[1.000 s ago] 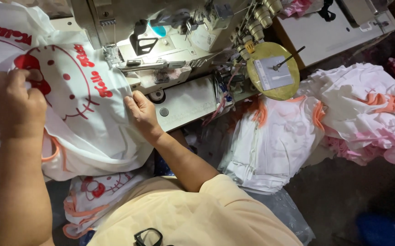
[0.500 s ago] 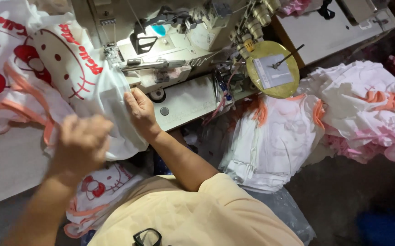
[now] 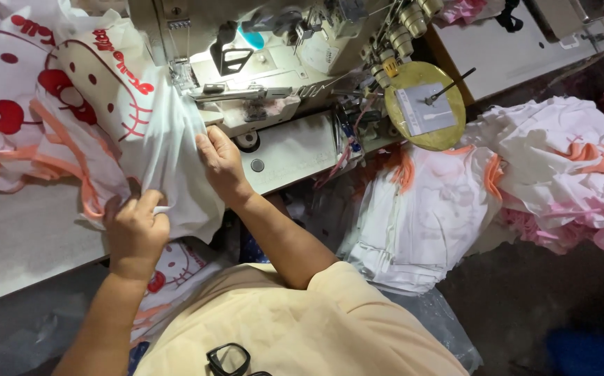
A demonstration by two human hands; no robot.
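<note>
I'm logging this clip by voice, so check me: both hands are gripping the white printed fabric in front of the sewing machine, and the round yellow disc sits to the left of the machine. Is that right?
Not quite. In the head view the round yellow disc sits to the right of the sewing machine, not the left. The rest holds: the left hand and the right hand both grip the white printed fabric in front of the machine.

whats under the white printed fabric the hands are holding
The white printed fabric drapes over the pale table and the sewing machine bed's left edge. More printed pieces show below the table edge. Left hand and right hand grip it; the surface beneath is covered.
</note>
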